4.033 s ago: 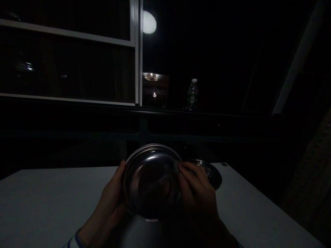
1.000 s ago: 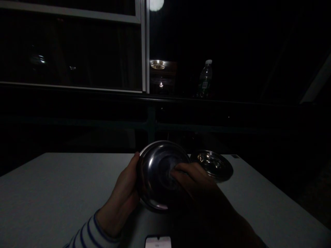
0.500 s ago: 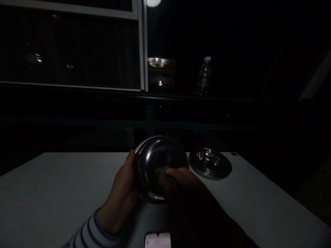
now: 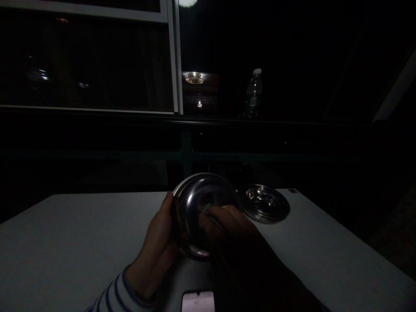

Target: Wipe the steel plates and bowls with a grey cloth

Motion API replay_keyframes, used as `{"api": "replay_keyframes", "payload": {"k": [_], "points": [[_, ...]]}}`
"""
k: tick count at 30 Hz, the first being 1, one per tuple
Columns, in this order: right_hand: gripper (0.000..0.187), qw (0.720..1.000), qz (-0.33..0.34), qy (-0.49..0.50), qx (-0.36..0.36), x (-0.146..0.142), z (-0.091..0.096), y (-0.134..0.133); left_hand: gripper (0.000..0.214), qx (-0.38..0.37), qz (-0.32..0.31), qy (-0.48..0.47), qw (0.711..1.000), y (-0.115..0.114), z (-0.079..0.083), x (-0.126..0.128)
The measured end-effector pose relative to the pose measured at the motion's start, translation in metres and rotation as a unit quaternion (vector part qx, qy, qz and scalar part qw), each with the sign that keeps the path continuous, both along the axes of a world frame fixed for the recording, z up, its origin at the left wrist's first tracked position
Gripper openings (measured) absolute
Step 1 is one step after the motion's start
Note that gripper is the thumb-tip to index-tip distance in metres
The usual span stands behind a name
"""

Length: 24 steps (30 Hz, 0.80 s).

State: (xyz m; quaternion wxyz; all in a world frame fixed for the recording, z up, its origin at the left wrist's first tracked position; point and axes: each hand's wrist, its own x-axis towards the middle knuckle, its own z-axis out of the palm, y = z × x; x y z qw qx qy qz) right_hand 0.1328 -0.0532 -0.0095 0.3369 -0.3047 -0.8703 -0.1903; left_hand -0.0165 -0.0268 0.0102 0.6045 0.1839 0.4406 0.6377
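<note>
In dim light, my left hand (image 4: 159, 245) grips the left rim of a shiny steel bowl (image 4: 195, 199), holding it tilted on edge above the white table (image 4: 65, 242) with its inside facing me. My right hand (image 4: 227, 223) is inside the bowl, fingers pinched on a small greenish pad (image 4: 208, 212) pressed against the metal. What the pad is made of I cannot make out. A striped sleeve covers my left wrist.
A stack of steel plates or bowls (image 4: 264, 203) lies on the table just right of the held bowl. A phone (image 4: 198, 301) lies at the near edge. A plastic bottle (image 4: 252, 95) stands on the dark ledge behind, under a window frame.
My right hand has slid from the bowl's right rim down into its middle, rubbing the pad across the inside. The bowl has tilted slightly; my left hand keeps its hold.
</note>
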Motion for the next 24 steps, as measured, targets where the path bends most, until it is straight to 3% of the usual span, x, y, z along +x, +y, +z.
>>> {"api": "replay_keyframes", "payload": {"k": [4, 11, 18, 24], "points": [[0.027, 1.000, -0.006, -0.006, -0.019, -0.001, 0.002, -0.003, 0.023, 0.029, 0.034, -0.012, 0.999, 0.000, 0.001, -0.002], [0.031, 0.999, 0.011, 0.022, 0.043, -0.003, 0.002, -0.007, 0.028, 0.024, 0.019, -0.011, 0.999, 0.000, 0.005, -0.004], [0.030, 0.993, -0.016, 0.032, 0.113, 0.000, -0.002, -0.010, 0.030, 0.031, 0.028, -0.027, 0.999, 0.001, 0.005, -0.003], [0.031, 0.995, -0.017, 0.035, 0.089, -0.007, -0.010, -0.005, 0.031, 0.038, 0.016, 0.000, 0.999, -0.005, 0.003, 0.001]]}}
